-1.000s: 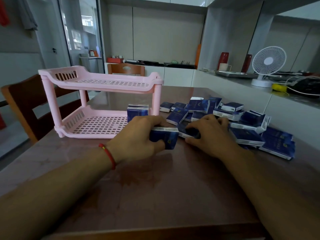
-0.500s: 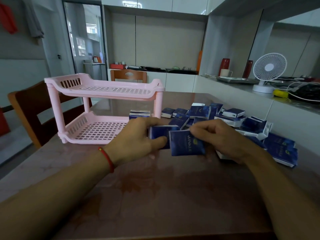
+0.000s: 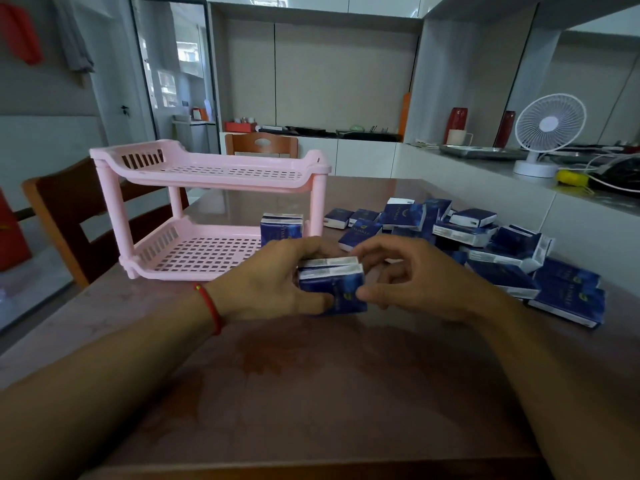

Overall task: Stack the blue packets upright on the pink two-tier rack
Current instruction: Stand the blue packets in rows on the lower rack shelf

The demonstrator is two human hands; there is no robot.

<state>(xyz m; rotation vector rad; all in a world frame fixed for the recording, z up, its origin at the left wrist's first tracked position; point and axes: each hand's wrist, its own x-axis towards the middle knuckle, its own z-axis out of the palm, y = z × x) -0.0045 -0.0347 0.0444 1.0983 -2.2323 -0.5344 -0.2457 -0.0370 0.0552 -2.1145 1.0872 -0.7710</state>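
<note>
Rack: the pink two-tier rack (image 3: 207,174) stands to your left on the table, its upper shelf bare, with one blue packet (image 3: 281,230) already upright at the right end of the lower shelf.

Left hand: your left hand (image 3: 273,282) curls round the left side of two held packets (image 3: 330,284), thumb at the front and fingers behind.

Held packets: they stand upright on the table, face to face, just in front of the rack's right post.

Right hand: your right hand (image 3: 405,275) pinches the same pair from the right, thumb and fingertips on the edge and the other fingers loosely bent.

Handling: these look light and slightly soft under a glossy wrap, so they may slide against each other. Squeeze the pair by the broad faces, gently, and keep the white ends up.

Loose pile: the remaining packets (image 3: 485,244) lie jumbled flat to your right, some overlapping.

Surface: a smooth, reflective brown table (image 3: 311,393); upright packets could skid or tip on it.

Room: wooden chairs sit behind the rack, and a white counter on the far right carries a small white fan (image 3: 545,129).
</note>
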